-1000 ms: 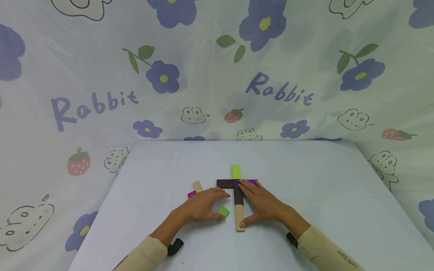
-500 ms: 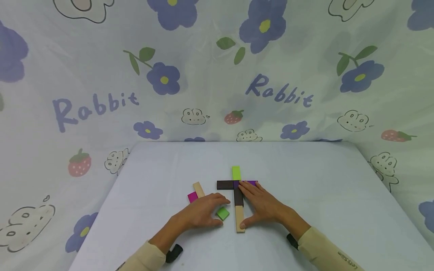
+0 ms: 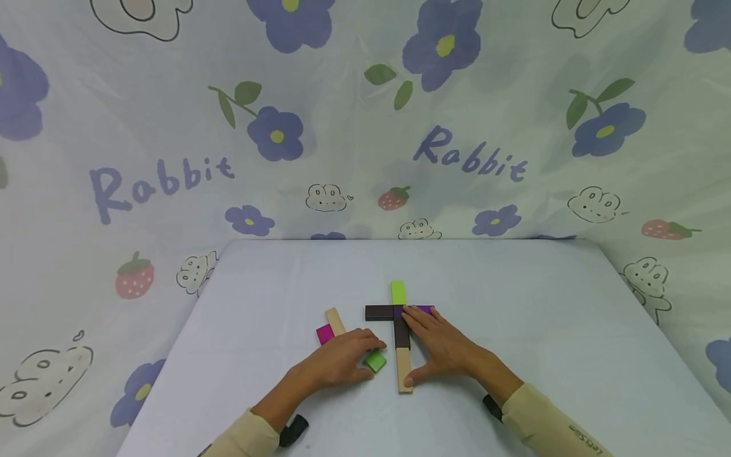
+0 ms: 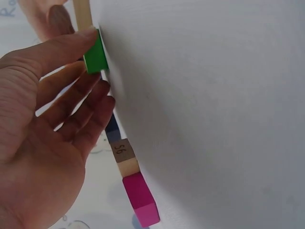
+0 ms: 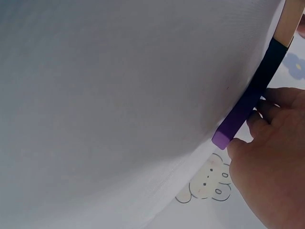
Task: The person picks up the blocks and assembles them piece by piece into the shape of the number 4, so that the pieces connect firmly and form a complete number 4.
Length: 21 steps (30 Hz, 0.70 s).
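Note:
In the head view, blocks form a cross: a lime green block (image 3: 398,292) at the top, a black block (image 3: 379,313) at left, a purple block (image 3: 424,308) at right, and a second black block (image 3: 402,334) above a plain wooden block (image 3: 403,362) in the stem. My right hand (image 3: 448,346) rests over it, fingertips at the purple part and thumb on the wooden block's lower end. Left of the stem, my left hand (image 3: 337,358) pinches a small green block (image 4: 96,56) between thumb and fingers, close to the tabletop.
A loose wooden block (image 3: 335,320) and a magenta block (image 3: 324,334) lie beside each other, just beyond my left hand. The white tabletop (image 3: 514,298) ends at a printed curtain (image 3: 365,127) behind it. Dark wrist devices (image 3: 294,431) show below the sleeves.
My left hand first drew slightly towards the near side, uncovering more of the magenta block, then its thumb and fingers closed in on the green block. The right hand holds its place.

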Each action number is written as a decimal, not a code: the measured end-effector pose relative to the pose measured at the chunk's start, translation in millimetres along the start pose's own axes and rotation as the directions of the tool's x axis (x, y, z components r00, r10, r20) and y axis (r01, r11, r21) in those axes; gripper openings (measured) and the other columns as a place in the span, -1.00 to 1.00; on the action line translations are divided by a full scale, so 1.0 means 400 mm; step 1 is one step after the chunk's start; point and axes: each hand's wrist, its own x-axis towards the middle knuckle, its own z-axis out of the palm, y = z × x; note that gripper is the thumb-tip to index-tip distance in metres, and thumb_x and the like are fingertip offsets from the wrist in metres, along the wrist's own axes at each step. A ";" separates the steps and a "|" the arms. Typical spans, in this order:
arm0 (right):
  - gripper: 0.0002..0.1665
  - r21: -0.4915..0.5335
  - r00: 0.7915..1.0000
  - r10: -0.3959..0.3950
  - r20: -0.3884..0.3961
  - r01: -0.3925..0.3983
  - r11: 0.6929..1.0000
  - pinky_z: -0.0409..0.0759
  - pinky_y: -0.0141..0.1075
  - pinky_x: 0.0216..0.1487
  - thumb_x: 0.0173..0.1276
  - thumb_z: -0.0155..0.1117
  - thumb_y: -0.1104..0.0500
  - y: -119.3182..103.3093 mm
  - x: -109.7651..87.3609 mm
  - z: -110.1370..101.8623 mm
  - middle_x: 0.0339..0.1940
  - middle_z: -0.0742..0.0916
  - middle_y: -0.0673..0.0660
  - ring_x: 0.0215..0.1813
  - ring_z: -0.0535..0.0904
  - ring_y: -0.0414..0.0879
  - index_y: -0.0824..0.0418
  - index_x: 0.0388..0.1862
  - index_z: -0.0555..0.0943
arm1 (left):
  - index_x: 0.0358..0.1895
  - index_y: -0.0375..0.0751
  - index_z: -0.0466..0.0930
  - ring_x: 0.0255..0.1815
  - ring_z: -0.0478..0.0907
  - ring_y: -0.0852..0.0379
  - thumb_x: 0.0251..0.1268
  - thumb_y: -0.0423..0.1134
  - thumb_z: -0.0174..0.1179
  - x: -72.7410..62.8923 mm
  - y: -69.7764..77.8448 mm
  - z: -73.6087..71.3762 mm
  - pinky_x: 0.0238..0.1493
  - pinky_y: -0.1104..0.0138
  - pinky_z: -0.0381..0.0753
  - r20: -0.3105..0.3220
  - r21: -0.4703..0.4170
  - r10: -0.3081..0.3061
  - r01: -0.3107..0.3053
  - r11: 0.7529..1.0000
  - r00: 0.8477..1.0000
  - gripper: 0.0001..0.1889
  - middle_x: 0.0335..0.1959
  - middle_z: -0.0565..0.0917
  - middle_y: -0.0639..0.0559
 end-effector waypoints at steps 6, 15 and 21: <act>0.56 -0.004 1.000 -0.008 -0.005 0.008 1.000 -0.09 0.11 0.57 -0.10 0.40 -0.62 0.001 0.000 0.000 0.66 0.16 0.16 0.65 -0.01 0.07 0.29 0.64 0.07 | 0.15 -0.14 0.69 0.02 0.55 0.22 0.23 -0.20 0.44 -0.001 -0.002 0.004 0.13 0.35 0.58 -0.026 0.021 0.036 -0.036 0.999 0.999 -0.59 0.00 0.65 0.11; 0.57 0.000 1.000 -0.011 -0.005 0.011 1.000 -0.09 0.11 0.57 -0.10 0.38 -0.63 0.004 0.000 0.002 0.66 0.16 0.16 0.65 -0.01 0.06 0.29 0.64 0.07 | 0.02 -0.10 0.76 -0.08 0.54 0.27 0.18 -0.19 0.49 -0.004 -0.005 0.007 0.05 0.39 0.59 -0.042 0.008 0.047 -0.047 0.999 0.998 -0.67 -0.08 0.63 0.16; 0.57 0.005 1.000 -0.010 -0.006 0.010 1.000 -0.10 0.11 0.58 -0.10 0.39 -0.63 0.004 0.001 0.002 0.66 0.16 0.15 0.65 -0.01 0.06 0.28 0.64 0.07 | 0.02 -0.10 0.75 -0.07 0.55 0.26 0.17 -0.20 0.49 -0.005 -0.003 0.004 0.06 0.38 0.59 -0.041 0.003 0.037 -0.037 0.999 0.998 -0.67 -0.08 0.63 0.17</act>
